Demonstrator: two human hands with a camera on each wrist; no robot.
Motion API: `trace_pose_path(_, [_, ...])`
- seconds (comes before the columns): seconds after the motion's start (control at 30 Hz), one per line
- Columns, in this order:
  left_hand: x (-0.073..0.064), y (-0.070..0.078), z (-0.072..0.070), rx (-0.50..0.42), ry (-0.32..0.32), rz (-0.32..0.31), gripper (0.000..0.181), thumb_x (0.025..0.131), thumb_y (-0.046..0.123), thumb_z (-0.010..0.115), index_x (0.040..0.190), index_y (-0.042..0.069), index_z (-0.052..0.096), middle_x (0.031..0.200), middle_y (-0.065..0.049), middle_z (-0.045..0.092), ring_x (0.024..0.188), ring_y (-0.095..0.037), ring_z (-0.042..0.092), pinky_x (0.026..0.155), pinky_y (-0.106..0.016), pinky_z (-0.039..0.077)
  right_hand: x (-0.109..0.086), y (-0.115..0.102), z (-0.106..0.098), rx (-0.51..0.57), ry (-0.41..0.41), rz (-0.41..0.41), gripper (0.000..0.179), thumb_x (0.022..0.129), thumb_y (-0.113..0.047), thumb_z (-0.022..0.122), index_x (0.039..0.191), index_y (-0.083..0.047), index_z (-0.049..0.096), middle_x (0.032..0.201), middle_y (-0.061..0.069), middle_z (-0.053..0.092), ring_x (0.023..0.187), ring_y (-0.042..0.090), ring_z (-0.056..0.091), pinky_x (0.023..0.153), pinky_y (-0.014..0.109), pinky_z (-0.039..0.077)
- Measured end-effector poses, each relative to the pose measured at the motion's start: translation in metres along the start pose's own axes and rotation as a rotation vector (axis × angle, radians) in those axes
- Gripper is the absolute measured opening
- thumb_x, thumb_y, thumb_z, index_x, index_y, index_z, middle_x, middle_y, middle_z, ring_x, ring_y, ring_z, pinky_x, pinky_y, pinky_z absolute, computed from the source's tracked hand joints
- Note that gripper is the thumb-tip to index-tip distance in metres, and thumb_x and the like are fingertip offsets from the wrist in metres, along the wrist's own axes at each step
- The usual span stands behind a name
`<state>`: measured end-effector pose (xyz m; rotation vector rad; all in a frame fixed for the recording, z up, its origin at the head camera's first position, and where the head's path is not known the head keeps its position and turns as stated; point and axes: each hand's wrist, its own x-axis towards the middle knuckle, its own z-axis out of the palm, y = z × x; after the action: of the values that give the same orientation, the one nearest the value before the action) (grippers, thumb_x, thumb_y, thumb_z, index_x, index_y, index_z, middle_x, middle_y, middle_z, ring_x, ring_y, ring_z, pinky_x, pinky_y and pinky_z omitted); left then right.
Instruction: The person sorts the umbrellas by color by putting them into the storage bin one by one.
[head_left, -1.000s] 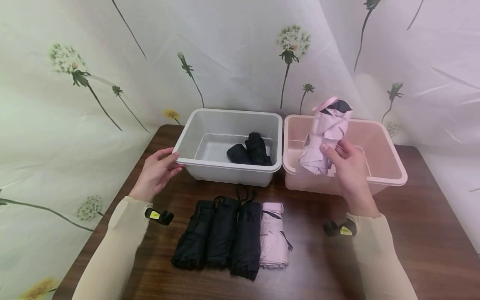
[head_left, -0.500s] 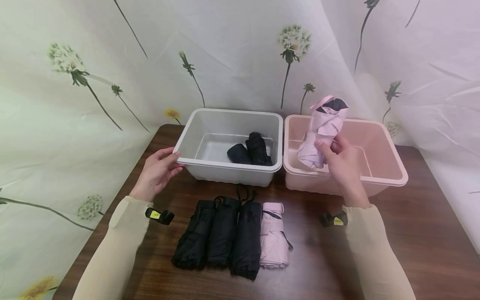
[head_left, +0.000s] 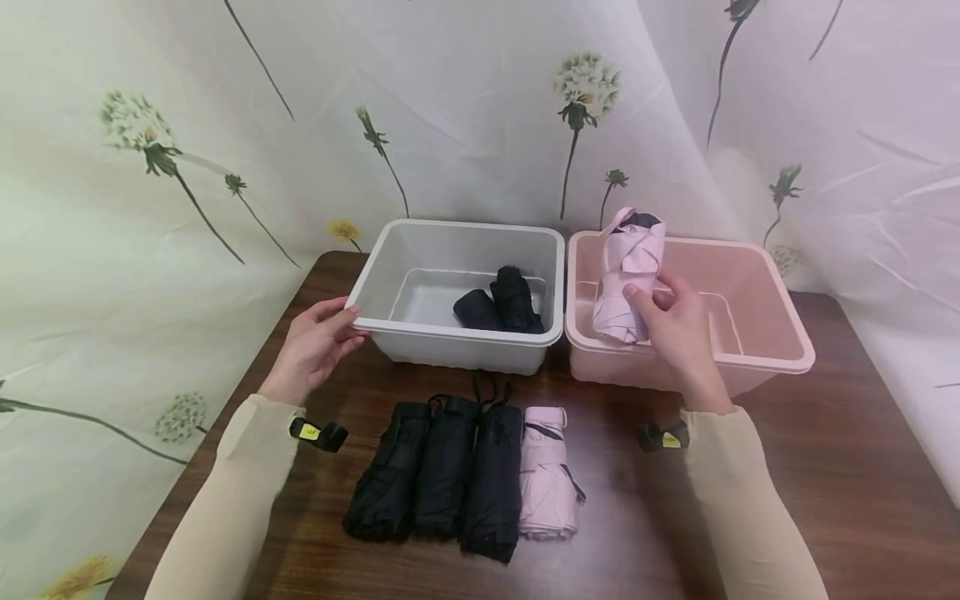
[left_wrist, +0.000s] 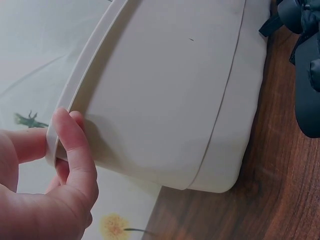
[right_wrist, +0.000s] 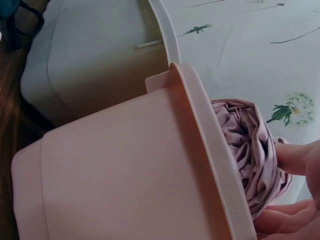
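Note:
A folded pale pink umbrella (head_left: 628, 262) stands nearly upright over the left part of the pink bin (head_left: 765, 317). My right hand (head_left: 684, 329) grips it, thumb on the near side and fingers behind. In the right wrist view, the umbrella's gathered fabric end (right_wrist: 245, 150) shows just beyond the bin's rim. My left hand (head_left: 313, 346) pinches the front left corner of the light grey bin (head_left: 457, 348) by its rim. The left wrist view shows the thumb and fingers on either side of that rim (left_wrist: 82, 70). Two black folded umbrellas (head_left: 513, 296) lie inside the grey bin.
In front of the bins, several black folded umbrellas (head_left: 442, 475) and one pink folded umbrella (head_left: 549, 479) lie side by side on the dark wooden table (head_left: 637, 533). A dandelion-print cloth (head_left: 465, 108) hangs behind. Both bins stand side by side.
My right hand has shifted left with the pink umbrella, which has turned more upright and whose top sits a little lower. The left hand keeps its hold on the grey bin.

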<state>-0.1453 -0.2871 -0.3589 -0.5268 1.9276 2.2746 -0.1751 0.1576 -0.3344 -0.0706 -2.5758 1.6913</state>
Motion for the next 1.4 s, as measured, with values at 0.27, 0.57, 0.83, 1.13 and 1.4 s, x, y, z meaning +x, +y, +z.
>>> trace_pose_path(0.27, [-0.001,0.000,-0.001,0.014,-0.002,0.003,0.057,0.092,0.023,0.066,0.138,0.008,0.036,0.119,-0.006,0.048,0.077,-0.009,0.064,0.072,-0.018,0.057,0.000,-0.001,-0.001,-0.053,-0.007,0.010,0.064,0.095,-0.035,0.059,0.145,-0.001,0.037,0.128,0.025,0.060,0.114,0.035,0.062,0.068,0.006,0.048])
trace_pose_path(0.57, [-0.001,0.001,0.000,0.024,0.005,0.001,0.057,0.092,0.023,0.066,0.139,0.009,0.036,0.120,-0.006,0.049,0.075,-0.008,0.064,0.072,-0.018,0.057,-0.001,-0.002,-0.003,-0.126,-0.036,0.031,0.067,0.095,-0.040,0.057,0.146,-0.001,0.036,0.127,0.027,0.059,0.116,0.036,0.061,0.095,0.041,0.052])
trace_pose_path(0.83, [-0.002,0.001,0.000,0.014,0.000,-0.008,0.054,0.093,0.022,0.065,0.137,0.009,0.037,0.119,-0.006,0.048,0.075,-0.008,0.064,0.074,-0.019,0.058,-0.001,0.003,-0.001,-0.105,0.016,0.013,0.056,0.096,-0.036,0.057,0.140,-0.003,0.047,0.125,0.020,0.063,0.112,0.029,0.063,0.092,0.030,0.051])
trace_pose_path(1.13, [-0.002,-0.001,0.000,0.021,0.003,-0.008,0.057,0.092,0.023,0.066,0.139,0.009,0.036,0.120,-0.006,0.049,0.075,-0.008,0.064,0.074,-0.019,0.058,-0.009,0.007,-0.001,-0.037,0.105,-0.077,0.036,0.097,-0.029,0.057,0.121,-0.004,0.063,0.115,0.013,0.067,0.090,-0.005,0.056,0.084,0.011,0.045])
trace_pose_path(1.4, [-0.001,-0.001,0.000,0.020,0.008,-0.003,0.055,0.092,0.023,0.066,0.138,0.010,0.038,0.120,-0.006,0.049,0.074,-0.008,0.064,0.072,-0.019,0.058,-0.025,-0.005,-0.012,-0.054,0.138,-0.094,0.035,0.097,-0.035,0.055,0.122,-0.012,0.063,0.117,0.004,0.066,0.098,0.000,0.058,0.088,0.016,0.047])
